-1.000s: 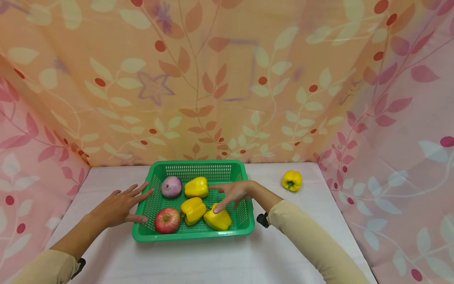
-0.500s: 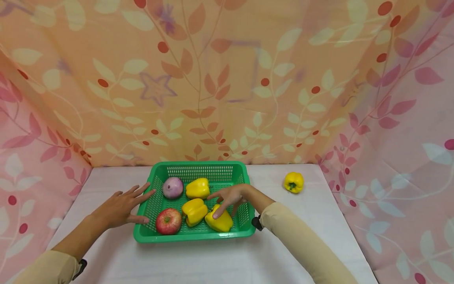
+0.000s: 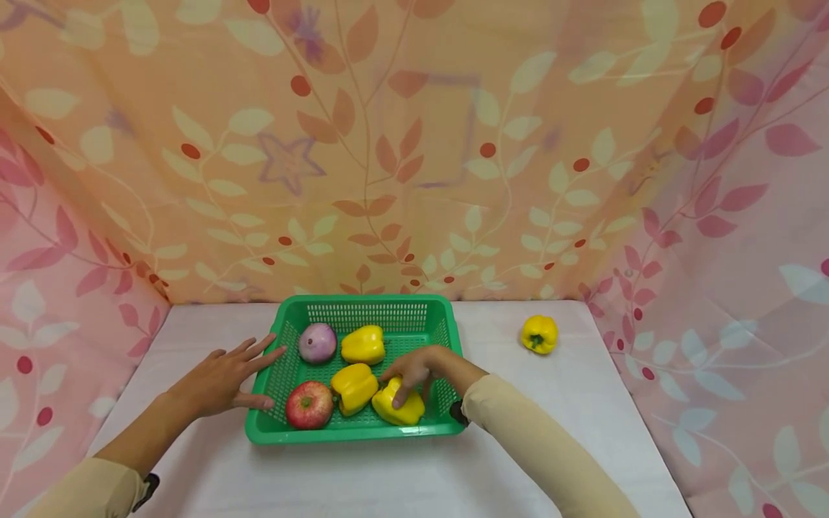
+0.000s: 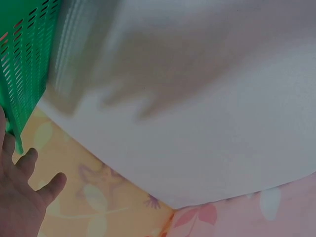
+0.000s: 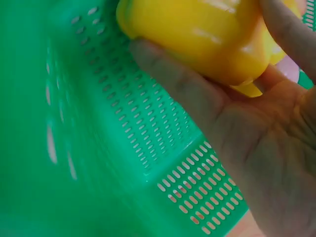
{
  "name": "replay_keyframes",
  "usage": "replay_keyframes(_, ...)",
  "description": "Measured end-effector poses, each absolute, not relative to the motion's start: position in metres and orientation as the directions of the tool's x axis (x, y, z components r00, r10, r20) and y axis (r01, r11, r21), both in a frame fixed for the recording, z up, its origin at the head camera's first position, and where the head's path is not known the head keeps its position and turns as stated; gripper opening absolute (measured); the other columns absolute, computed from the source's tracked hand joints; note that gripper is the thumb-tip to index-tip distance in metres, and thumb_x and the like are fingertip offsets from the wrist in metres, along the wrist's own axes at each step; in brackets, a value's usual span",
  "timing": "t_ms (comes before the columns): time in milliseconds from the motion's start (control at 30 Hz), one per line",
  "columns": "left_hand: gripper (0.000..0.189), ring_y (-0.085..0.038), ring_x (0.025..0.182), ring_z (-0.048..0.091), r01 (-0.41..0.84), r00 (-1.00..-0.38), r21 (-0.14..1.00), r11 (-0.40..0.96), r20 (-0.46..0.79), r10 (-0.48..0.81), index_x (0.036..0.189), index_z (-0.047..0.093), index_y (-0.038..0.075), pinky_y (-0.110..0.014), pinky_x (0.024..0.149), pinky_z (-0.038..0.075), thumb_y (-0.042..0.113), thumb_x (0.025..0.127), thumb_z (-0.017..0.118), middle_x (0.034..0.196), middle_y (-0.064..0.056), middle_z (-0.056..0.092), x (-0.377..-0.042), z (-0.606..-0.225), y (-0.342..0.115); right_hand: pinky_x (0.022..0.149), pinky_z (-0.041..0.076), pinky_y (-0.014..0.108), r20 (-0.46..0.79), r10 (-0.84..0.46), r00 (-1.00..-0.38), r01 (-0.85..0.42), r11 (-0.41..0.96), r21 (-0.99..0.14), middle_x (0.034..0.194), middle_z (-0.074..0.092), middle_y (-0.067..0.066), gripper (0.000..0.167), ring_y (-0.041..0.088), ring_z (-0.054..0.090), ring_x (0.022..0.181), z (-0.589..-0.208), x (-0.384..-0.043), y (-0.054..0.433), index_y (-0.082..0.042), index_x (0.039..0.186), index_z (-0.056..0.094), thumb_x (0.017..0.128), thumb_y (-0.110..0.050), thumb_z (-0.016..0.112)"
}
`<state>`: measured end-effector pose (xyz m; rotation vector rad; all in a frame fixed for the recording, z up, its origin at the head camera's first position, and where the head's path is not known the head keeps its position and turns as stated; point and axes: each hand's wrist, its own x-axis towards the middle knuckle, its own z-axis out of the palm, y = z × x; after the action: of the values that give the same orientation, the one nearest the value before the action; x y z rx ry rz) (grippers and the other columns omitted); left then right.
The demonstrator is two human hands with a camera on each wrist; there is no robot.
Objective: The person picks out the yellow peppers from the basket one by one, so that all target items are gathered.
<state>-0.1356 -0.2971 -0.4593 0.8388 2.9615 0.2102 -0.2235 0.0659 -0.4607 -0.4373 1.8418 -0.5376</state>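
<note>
Inside the green basket (image 3: 355, 435), toward its near right corner, the fingers (image 5: 177, 81) of your right hand (image 3: 414, 368) are curled round the front yellow pepper (image 3: 401, 411), with the thumb on one side. That pepper is low in the basket. Its skin is shiny, so it may slip if you squeeze too softly or on just one side. Just to its left is the middle yellow pepper (image 3: 355, 388); if your fingers poke it, it could roll into the red apple (image 3: 309, 404). Farther back are the back yellow pepper (image 3: 363, 345) and the purple onion (image 3: 317, 343). Your left hand (image 3: 223, 381) holds nothing, its fingers straight and spread at the left rim. It is hard to tell if it presses there; a big push could slide the basket along the white surface (image 3: 518, 432). Well apart on the right, the lone yellow pepper (image 3: 540, 335) sits on the surface.
</note>
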Motion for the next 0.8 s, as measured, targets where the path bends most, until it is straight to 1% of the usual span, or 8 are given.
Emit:
replay_keyframes(133, 0.091, -0.052, 0.131, 0.044, 0.515, -0.852, 0.145, 0.845, -0.021, 0.523, 0.147, 0.049, 0.011, -0.069, 0.089, 0.045, 0.064, 0.078, 0.071, 0.153, -0.022, 0.040, -0.1361, -0.4591, -0.2972, 0.092, 0.053, 0.051, -0.792, -0.523, -0.314, -0.031, 0.840, -0.542, 0.156, 0.031, 0.008, 0.069, 0.029, 0.048, 0.125, -0.4596, -0.2246, 0.0621, -0.013, 0.152, 0.042, 0.091, -0.018, 0.075)
replay_keyframes(300, 0.091, -0.052, 0.132, 0.043, 0.507, -0.855, 0.152, 0.848, -0.036, 0.518, 0.149, 0.047, 0.012, -0.071, 0.089, 0.044, 0.065, 0.078, 0.070, 0.154, -0.021, 0.038, -0.1366, -0.4596, -0.2976, 0.090, 0.054, 0.049, -0.798, -0.520, -0.304, -0.040, 0.844, -0.534, 0.152, 0.035, 0.008, 0.068, 0.027, 0.051, 0.118, -0.4617, -0.2278, 0.0606, -0.012, 0.152, 0.042, 0.091, -0.019, 0.074)
replay_keyframes(433, 0.091, -0.052, 0.132, 0.043, 0.514, -0.852, 0.146, 0.845, -0.026, 0.522, 0.149, 0.047, 0.013, -0.071, 0.089, 0.044, 0.065, 0.078, 0.071, 0.154, -0.021, 0.038, -0.1380, -0.4588, -0.2976, 0.089, 0.055, 0.048, -0.795, -0.524, -0.308, -0.055, 0.843, -0.535, 0.152, 0.035, 0.008, 0.068, 0.026, 0.053, 0.116, -0.4615, -0.2288, 0.0609, -0.012, 0.152, 0.042, 0.091, -0.020, 0.074)
replay_keyframes(533, 0.091, -0.052, 0.132, 0.043, 0.522, -0.848, 0.138, 0.842, -0.020, 0.530, 0.149, 0.046, 0.013, -0.070, 0.089, 0.045, 0.065, 0.079, 0.070, 0.154, -0.021, 0.038, -0.1391, -0.4585, -0.2977, 0.089, 0.055, 0.048, -0.791, -0.526, -0.311, -0.069, 0.843, -0.533, 0.153, 0.035, 0.008, 0.069, 0.026, 0.053, 0.117, -0.4606, -0.2286, 0.0611, -0.012, 0.152, 0.042, 0.091, -0.022, 0.074)
replay_keyframes(733, 0.091, -0.052, 0.132, 0.044, 0.519, -0.850, 0.130, 0.845, -0.030, 0.527, 0.148, 0.048, 0.012, -0.070, 0.088, 0.045, 0.066, 0.078, 0.070, 0.154, -0.021, 0.038, -0.1388, -0.4594, -0.2959, 0.086, 0.057, 0.045, -0.786, -0.532, -0.315, -0.104, 0.842, -0.529, 0.155, 0.032, 0.007, 0.069, 0.028, 0.050, 0.123, -0.4608, -0.2256, 0.0624, -0.013, 0.152, 0.041, 0.092, -0.023, 0.073)
replay_keyframes(800, 0.091, -0.051, 0.132, 0.044, 0.515, -0.852, 0.128, 0.847, -0.031, 0.523, 0.148, 0.048, 0.012, -0.070, 0.089, 0.045, 0.066, 0.078, 0.070, 0.154, -0.021, 0.039, -0.1383, -0.4595, -0.2958, 0.086, 0.057, 0.045, -0.778, -0.537, -0.326, -0.113, 0.839, -0.532, 0.156, 0.031, 0.007, 0.069, 0.028, 0.049, 0.125, -0.4607, -0.2244, 0.0627, -0.013, 0.152, 0.041, 0.093, -0.024, 0.073)
